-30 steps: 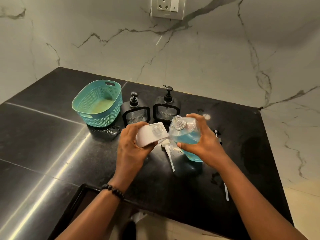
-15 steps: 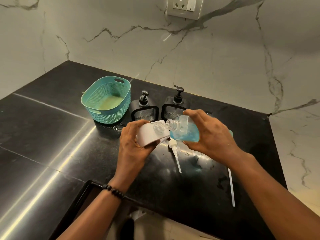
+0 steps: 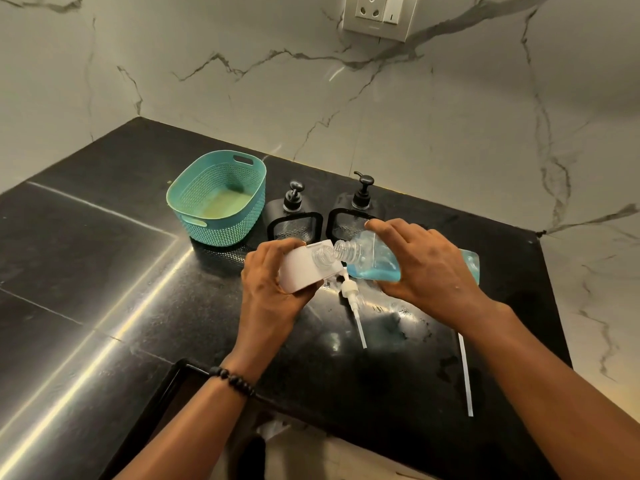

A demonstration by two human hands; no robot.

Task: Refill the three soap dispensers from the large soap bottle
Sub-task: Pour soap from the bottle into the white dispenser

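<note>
My left hand [image 3: 266, 289] grips a white soap dispenser [image 3: 303, 266] with its pump off, tilted so its clear threaded neck faces right. My right hand [image 3: 426, 268] holds the large clear soap bottle [image 3: 372, 263] with blue soap, tipped nearly flat, its open neck touching the dispenser's neck. Two black dispensers [image 3: 294, 225] [image 3: 349, 220] with black pumps stand upright behind my hands. A white pump with its tube [image 3: 353, 306] lies on the black counter [image 3: 104, 271] below the bottle.
A teal perforated basket [image 3: 218, 199] stands at the back left of the dispensers. A second white tube [image 3: 464, 375] lies on the counter to the right. The marble wall with a power socket [image 3: 379, 13] rises behind. A dark tray edge [image 3: 166, 386] shows near my left forearm.
My right hand has tipped the large bottle from nearly upright over to the left until its neck meets the white dispenser's neck. My left hand has kept hold of the dispenser.
</note>
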